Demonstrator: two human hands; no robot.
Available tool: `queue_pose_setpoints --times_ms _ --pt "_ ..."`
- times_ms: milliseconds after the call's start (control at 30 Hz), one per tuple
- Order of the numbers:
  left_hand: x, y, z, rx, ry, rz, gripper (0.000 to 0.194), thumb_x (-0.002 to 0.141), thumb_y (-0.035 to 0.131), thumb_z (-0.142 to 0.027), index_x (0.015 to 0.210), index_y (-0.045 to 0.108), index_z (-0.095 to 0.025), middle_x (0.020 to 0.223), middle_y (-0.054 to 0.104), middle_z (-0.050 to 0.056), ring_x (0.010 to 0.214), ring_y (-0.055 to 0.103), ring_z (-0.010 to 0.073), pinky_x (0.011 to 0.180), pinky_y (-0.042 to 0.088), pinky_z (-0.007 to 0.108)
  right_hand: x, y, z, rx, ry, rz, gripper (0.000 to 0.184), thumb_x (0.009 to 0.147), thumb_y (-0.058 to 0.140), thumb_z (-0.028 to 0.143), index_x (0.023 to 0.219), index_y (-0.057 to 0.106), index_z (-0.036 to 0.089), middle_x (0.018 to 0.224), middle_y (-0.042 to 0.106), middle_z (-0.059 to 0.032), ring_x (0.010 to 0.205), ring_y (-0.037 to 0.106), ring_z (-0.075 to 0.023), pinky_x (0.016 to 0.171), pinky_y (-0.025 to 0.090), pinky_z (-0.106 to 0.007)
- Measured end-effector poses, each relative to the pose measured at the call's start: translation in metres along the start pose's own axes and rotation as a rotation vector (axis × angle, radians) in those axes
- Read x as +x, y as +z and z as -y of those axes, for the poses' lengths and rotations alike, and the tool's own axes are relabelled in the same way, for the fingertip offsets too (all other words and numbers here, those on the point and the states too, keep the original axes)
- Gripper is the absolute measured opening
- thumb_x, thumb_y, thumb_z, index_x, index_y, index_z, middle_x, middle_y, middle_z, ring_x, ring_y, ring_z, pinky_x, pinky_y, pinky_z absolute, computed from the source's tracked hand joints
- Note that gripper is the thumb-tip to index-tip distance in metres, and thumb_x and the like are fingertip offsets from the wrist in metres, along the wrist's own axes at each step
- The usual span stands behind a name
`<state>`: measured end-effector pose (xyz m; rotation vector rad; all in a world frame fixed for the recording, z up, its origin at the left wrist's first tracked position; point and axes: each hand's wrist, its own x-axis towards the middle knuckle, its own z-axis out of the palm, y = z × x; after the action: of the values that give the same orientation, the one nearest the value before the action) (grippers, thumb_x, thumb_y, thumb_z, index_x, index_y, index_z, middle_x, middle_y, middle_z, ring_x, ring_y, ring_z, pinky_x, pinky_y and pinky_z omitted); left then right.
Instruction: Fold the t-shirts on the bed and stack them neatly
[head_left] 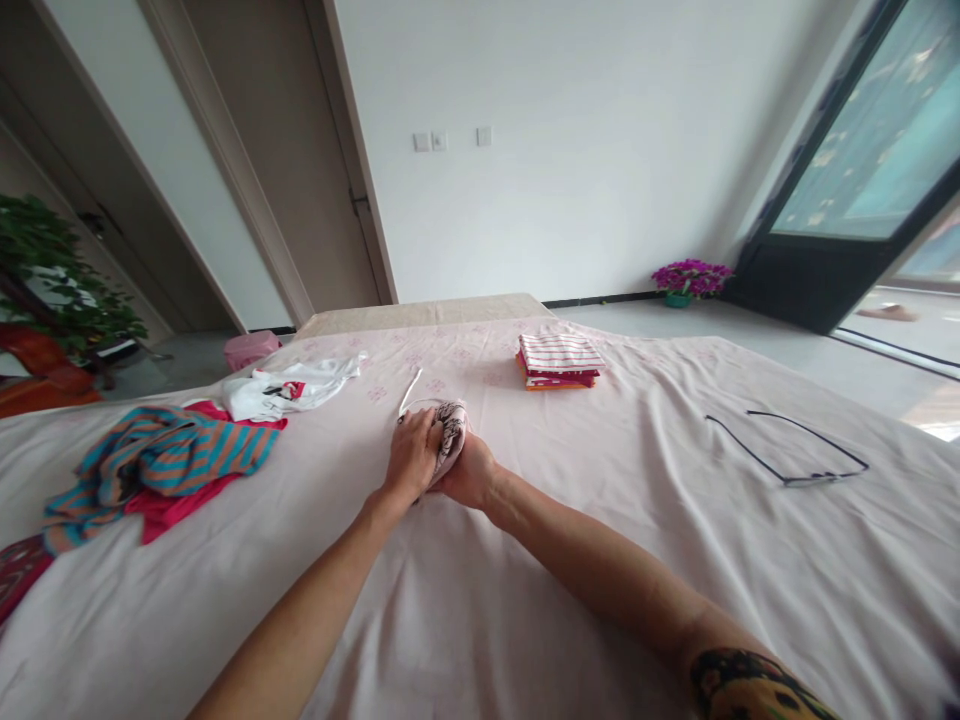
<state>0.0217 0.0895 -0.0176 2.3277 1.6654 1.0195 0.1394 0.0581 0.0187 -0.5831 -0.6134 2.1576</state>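
Both my hands meet over the middle of the pink bed sheet (pixel 570 530), around a bundled piece of pale pink cloth with a dark pattern (pixel 452 430). My left hand (pixel 412 450) grips it from the left, its fingers curled over the top. On the other side my right hand (pixel 474 472) is wrapped round the bundle, with most of its fingers hidden behind the cloth. A thin white cord (pixel 409 388) sticks out beyond my left hand and lies on the sheet. What garment the bundle is cannot be made out.
A stack of folded clothes (pixel 561 362), striped on top, sits ahead to the right. Eyeglasses (pixel 799 470) lie farther right. Leftward are a crumpled striped garment (pixel 172 450), red cloth (pixel 161 512) and a white printed shirt (pixel 292 388). A pink stool (pixel 251 347) stands past the edge.
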Motion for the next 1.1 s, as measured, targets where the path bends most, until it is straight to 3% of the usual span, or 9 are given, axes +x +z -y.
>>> queue_pose_setpoints --times_ms 167,300,400,500,667,800,900,1000,1100 --pt "-0.002 0.004 -0.011 0.132 0.072 0.062 0.051 0.100 0.030 -0.034 0.144 0.048 -0.014 0.144 0.054 0.016 0.138 0.044 0.0287 0.120 0.021 0.052 -0.007 -0.025 0.027 -0.142 0.041 -0.153 0.037 0.098 0.035 0.038 0.107 0.062 0.014 0.092 0.072 -0.0118 0.084 0.068 -0.0234 0.084 0.056 -0.046" --pt "-0.007 0.009 -0.021 0.197 0.004 0.053 0.056 0.100 0.031 -0.044 0.144 0.048 -0.012 0.146 0.051 0.020 0.141 0.038 0.0357 0.116 0.023 0.058 -0.012 -0.038 0.052 -0.255 -0.008 -0.276 0.042 0.099 0.032 0.041 0.105 0.063 0.013 0.089 0.071 -0.0115 0.080 0.068 -0.0230 0.078 0.058 -0.043" --pt "-0.010 0.013 -0.025 0.239 0.014 0.045 0.057 0.100 0.033 -0.045 0.145 0.046 -0.013 0.147 0.050 0.020 0.141 0.038 0.0365 0.116 0.023 0.057 -0.010 -0.042 0.059 -0.547 -0.095 -0.391 0.032 0.092 0.050 0.042 0.096 0.066 0.014 0.078 0.070 -0.0068 0.072 0.066 -0.0210 0.070 0.057 -0.036" --pt "-0.012 0.016 -0.026 0.264 0.024 0.059 0.057 0.101 0.031 -0.043 0.147 0.044 -0.011 0.148 0.050 0.019 0.140 0.041 0.0349 0.117 0.025 0.055 -0.007 -0.048 0.059 -0.908 -0.235 -0.443 0.017 0.077 0.066 0.027 0.088 0.068 0.014 0.072 0.068 -0.0031 0.068 0.064 -0.0189 0.064 0.052 -0.028" --pt "-0.015 0.019 -0.021 0.282 0.053 0.085 0.054 0.099 0.040 -0.040 0.145 0.046 -0.012 0.150 0.048 0.018 0.142 0.039 0.0319 0.119 0.024 0.052 -0.009 -0.064 0.060 -1.400 -0.277 -0.515 0.041 0.072 0.063 0.019 0.113 0.068 0.018 0.095 0.073 -0.0038 0.091 0.067 -0.0215 0.075 0.050 -0.026" --pt "-0.005 0.010 -0.010 0.067 0.016 0.105 0.045 0.098 0.039 -0.033 0.138 0.053 -0.019 0.142 0.058 0.011 0.134 0.050 0.0240 0.116 0.035 0.045 -0.020 -0.066 0.066 -1.778 -0.201 -0.591 0.046 0.083 0.057 0.024 0.129 0.062 0.021 0.113 0.071 -0.0088 0.104 0.065 -0.0242 0.086 0.048 -0.031" --pt "0.004 0.001 0.001 -0.039 -0.020 0.008 0.045 0.100 0.030 -0.027 0.136 0.055 -0.018 0.140 0.059 0.010 0.132 0.052 0.0196 0.113 0.040 0.038 -0.024 -0.051 0.068 -1.988 -0.382 -0.667 0.047 0.091 0.048 0.022 0.137 0.055 0.019 0.130 0.062 -0.0141 0.116 0.060 -0.0270 0.096 0.045 -0.038" --pt "0.003 0.000 0.008 0.121 -0.009 -0.025 0.046 0.100 0.032 -0.032 0.136 0.054 -0.012 0.146 0.052 0.017 0.141 0.041 0.0280 0.116 0.033 0.049 -0.020 -0.038 0.060 -2.099 -0.577 -0.580 0.049 0.098 0.040 0.025 0.146 0.045 0.017 0.147 0.050 -0.0143 0.132 0.048 -0.0265 0.108 0.038 -0.041" --pt "-0.005 0.008 0.009 0.283 0.033 0.072 0.049 0.099 0.038 -0.037 0.137 0.053 -0.010 0.148 0.049 0.020 0.143 0.036 0.0352 0.114 0.032 0.055 -0.013 -0.043 0.043 -2.179 -0.580 -0.406 0.052 0.101 0.039 0.035 0.150 0.039 0.016 0.156 0.040 -0.0124 0.145 0.033 -0.0256 0.117 0.027 -0.044"
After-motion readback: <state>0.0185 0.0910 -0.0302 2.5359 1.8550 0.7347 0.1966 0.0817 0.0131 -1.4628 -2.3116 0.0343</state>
